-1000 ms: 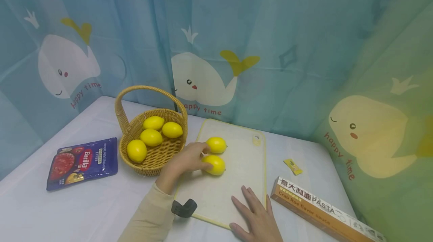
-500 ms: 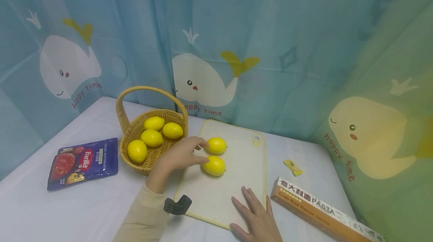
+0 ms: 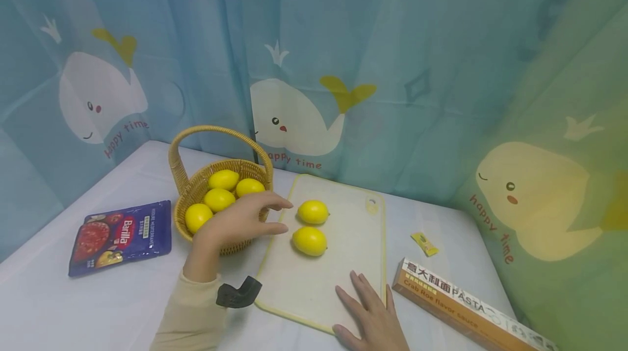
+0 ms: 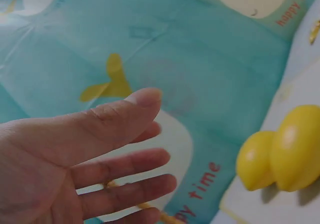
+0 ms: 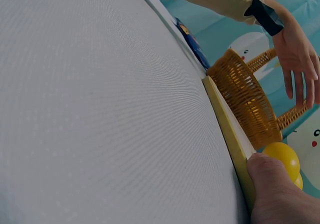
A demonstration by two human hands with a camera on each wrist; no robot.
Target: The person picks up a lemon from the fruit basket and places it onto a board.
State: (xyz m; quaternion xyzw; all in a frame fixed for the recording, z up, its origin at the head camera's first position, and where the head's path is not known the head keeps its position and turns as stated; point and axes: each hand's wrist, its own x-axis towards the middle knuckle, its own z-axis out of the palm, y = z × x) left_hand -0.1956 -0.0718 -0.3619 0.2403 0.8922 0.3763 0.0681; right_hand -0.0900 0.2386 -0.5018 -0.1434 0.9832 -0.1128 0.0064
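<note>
Two yellow lemons lie on the white cutting board (image 3: pixel 343 264): a farther lemon (image 3: pixel 313 212) and a nearer lemon (image 3: pixel 310 241). My left hand (image 3: pixel 240 221) hovers over the right side of the wicker basket (image 3: pixel 179 198), thumb and fingers spread apart with nothing between them. In the left wrist view the same hand (image 4: pixel 90 159) is plainly free of both lemons. Several more lemons sit in the basket, one lemon (image 3: pixel 198 217) at its near left; the hand partly covers the one at the right. My right hand (image 3: pixel 374 318) rests flat on the board's near right corner, fingers spread.
Left of the basket lies a blue Barilla pouch (image 3: pixel 120 237). A long pasta box (image 3: pixel 466 304) lies right of the board, with a small yellow packet (image 3: pixel 424 243) behind it. A blue whale-print curtain (image 3: pixel 417 67) closes off the back and sides.
My left hand has let go of the nearer lemon and drawn back left over the basket. Both lemons on the board and my right hand stay in place.
</note>
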